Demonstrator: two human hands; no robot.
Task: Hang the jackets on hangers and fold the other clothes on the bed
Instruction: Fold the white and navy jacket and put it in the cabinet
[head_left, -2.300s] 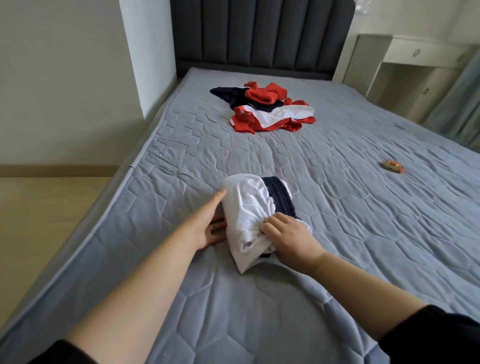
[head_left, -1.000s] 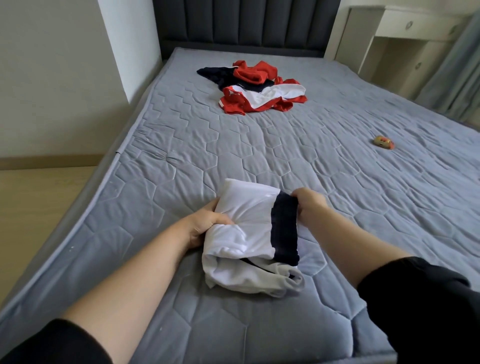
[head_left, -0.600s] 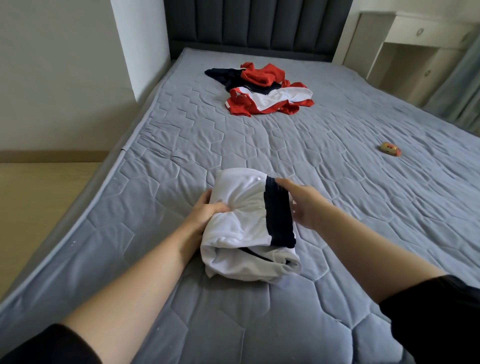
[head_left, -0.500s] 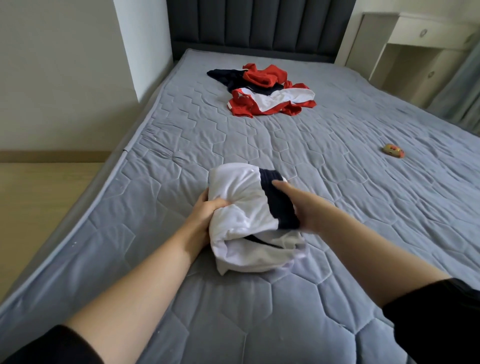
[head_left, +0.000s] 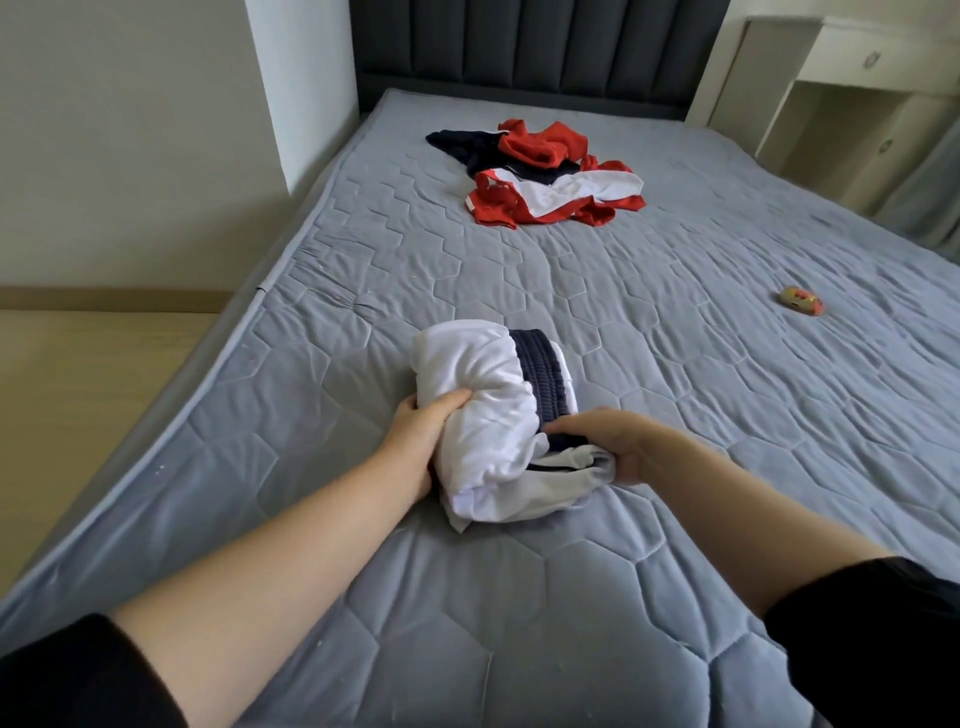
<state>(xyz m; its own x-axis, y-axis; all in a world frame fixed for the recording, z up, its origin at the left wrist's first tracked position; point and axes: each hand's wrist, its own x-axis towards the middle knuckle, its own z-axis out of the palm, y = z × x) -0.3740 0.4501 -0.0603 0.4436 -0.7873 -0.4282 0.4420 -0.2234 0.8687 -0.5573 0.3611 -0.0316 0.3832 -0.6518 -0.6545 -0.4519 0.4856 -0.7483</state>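
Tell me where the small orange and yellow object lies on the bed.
In the head view, the small orange and yellow object lies alone on the grey quilted bed, far right, nearer than the red, white and navy clothes pile.

Soft, even daylight, moderately bright; no glare; only faint, diffuse shadows beneath the forearms on the bed; centre fairly sharp; wide-angle bending tilts lines near the edges; sleeves at the lower corners slightly blurred.

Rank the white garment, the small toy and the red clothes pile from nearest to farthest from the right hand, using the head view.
1. white garment: gripped by the right hand.
2. small toy: off to the right.
3. red clothes pile: farthest, well ahead.
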